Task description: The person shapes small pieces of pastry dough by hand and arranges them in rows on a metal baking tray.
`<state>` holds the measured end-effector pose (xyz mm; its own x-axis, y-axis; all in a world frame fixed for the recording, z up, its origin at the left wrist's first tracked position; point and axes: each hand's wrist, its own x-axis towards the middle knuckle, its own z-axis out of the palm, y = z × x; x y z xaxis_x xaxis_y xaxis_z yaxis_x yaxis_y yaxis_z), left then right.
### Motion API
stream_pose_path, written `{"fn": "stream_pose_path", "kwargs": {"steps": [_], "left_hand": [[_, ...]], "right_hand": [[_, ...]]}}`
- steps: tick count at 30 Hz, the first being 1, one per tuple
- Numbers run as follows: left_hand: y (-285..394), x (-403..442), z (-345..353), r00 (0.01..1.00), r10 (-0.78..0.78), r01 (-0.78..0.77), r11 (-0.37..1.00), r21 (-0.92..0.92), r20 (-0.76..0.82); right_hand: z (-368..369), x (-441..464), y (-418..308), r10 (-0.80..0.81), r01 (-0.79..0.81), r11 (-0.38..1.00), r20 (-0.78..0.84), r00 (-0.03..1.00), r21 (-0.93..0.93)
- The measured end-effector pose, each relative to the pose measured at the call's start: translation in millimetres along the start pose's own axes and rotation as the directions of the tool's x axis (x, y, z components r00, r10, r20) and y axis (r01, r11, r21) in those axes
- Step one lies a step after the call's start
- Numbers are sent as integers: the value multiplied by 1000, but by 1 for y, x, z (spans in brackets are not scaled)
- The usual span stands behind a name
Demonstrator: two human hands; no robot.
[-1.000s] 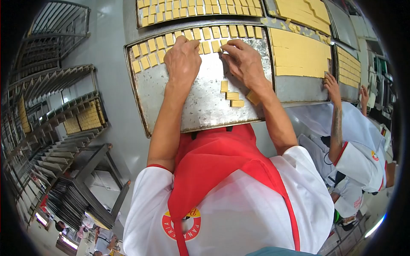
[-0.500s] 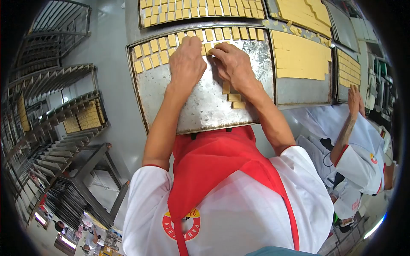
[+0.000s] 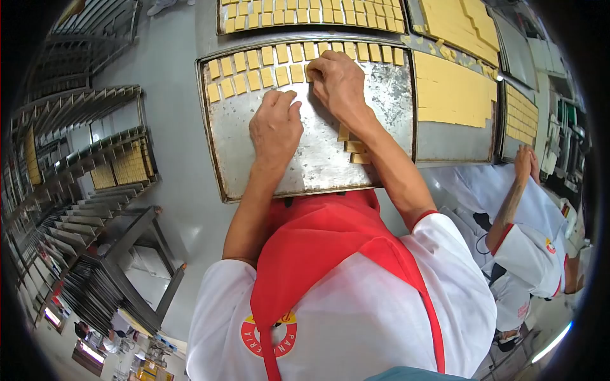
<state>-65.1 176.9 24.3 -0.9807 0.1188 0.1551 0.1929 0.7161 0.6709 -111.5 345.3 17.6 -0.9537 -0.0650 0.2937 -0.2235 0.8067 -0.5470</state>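
Observation:
A metal baking tray (image 3: 254,168) lies before me with rows of small yellow rectangular dough pieces (image 3: 267,56) along its far side. My right hand (image 3: 341,86) is closed at the second row, its fingertips pinching a dough piece (image 3: 309,73) at the row's right end. Below that row, my left hand (image 3: 276,130) hovers over bare metal with loosely bent fingers, the thumb apart, and nothing visible in it. Several loose dough pieces (image 3: 354,147) lie beside my right forearm, some overlapping.
Another tray of cut pieces (image 3: 311,17) stands beyond mine. To the right lie a dough sheet (image 3: 451,89) on a tray, dough scraps (image 3: 438,47) and a further tray (image 3: 521,114). A co-worker's hands (image 3: 525,164) rest near it. Tray racks (image 3: 121,165) stand at the left.
My left hand has drawn back from the row toward me, leaving pieces in the second row uncovered. My right hand has shifted slightly left along that row. The view has moved a little.

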Motion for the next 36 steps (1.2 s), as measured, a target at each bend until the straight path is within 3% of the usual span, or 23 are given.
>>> {"fn": "stream_pose_path", "kwargs": {"steps": [7, 13, 15, 20, 23, 27, 31, 35, 36], "left_hand": [[6, 12, 14, 1000, 0, 1, 999, 39, -24], [4, 15, 21, 999, 2, -1, 999, 37, -32], [5, 15, 20, 999, 24, -22, 997, 74, -23], [11, 24, 17, 995, 98, -98, 990, 100, 2], [4, 35, 25, 986, 165, -163, 975, 152, 2], [6, 36, 27, 978, 203, -192, 964, 185, -40], [9, 35, 29, 972, 230, -218, 961, 169, -53], [16, 35, 28, 973, 226, -217, 961, 169, -39], [20, 35, 28, 977, 209, -202, 969, 144, -33]], "right_hand": [[8, 1, -2, -57, 62, 987, 36, 998, -148], [-28, -14, -11, -63, 60, 997, 55, 996, 56], [-47, -26, -15, 44, -60, 958, 65, 997, 280], [-103, -49, 0, 252, -262, 916, 72, 965, 304], [-137, -51, 28, 275, -252, 947, -102, 956, 198], [-193, -36, 75, 306, -255, 945, -288, 907, 203], [-229, -20, 105, 237, -218, 971, -464, 854, 94], [-237, -2, 158, 158, -202, 979, -531, 833, -24], [-232, 2, 173, 143, -235, 961, -468, 872, -144]]}}
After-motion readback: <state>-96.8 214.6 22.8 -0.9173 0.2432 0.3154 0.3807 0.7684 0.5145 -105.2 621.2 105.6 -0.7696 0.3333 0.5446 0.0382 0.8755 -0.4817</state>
